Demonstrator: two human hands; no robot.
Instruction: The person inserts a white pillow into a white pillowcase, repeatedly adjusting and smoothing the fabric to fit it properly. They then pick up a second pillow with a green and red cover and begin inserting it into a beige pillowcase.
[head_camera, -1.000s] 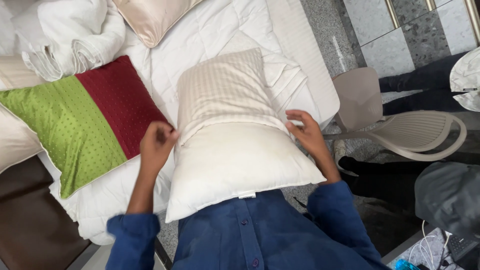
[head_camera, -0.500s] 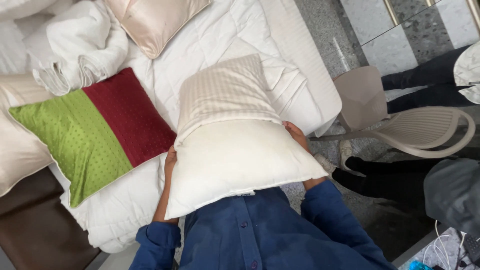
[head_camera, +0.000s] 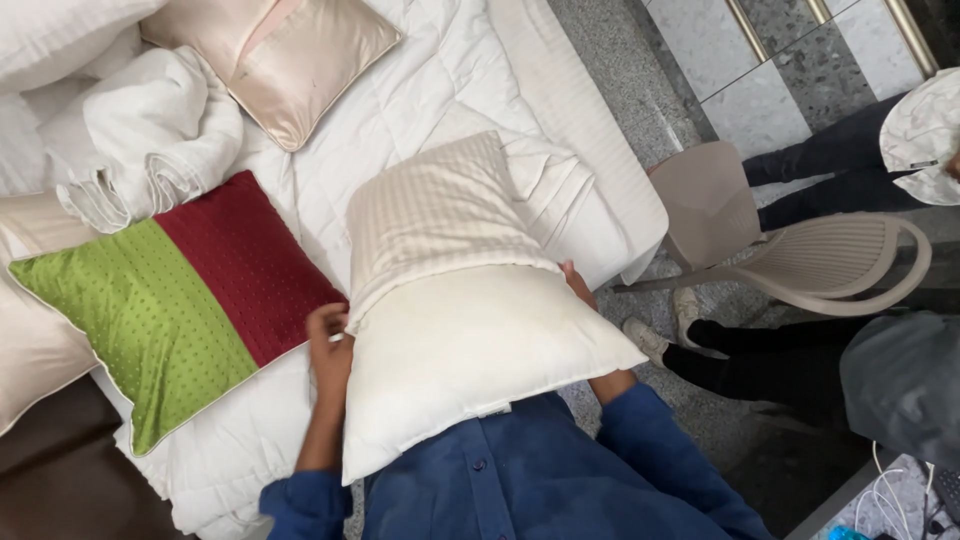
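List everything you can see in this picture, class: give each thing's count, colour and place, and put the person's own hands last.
pillow: one, cream, held against the chest.
striped pillowcase: one, beige, over the pillow's far end.
two-tone cushion: one, green and red, on the bed at left.
satin cushion: one, pale gold, top of bed.
bed: one, white quilted cover.
plastic chair: one, beige, on the floor at right.
left hand: at the pillowcase's left edge.
right hand: mostly hidden behind the pillow.

You have one bare pillow (head_camera: 470, 350) half in one striped case (head_camera: 435, 215), one green-and-red cushion (head_camera: 165, 305), one champagne satin cushion (head_camera: 290, 55), and one beige chair (head_camera: 800, 255) nearby.
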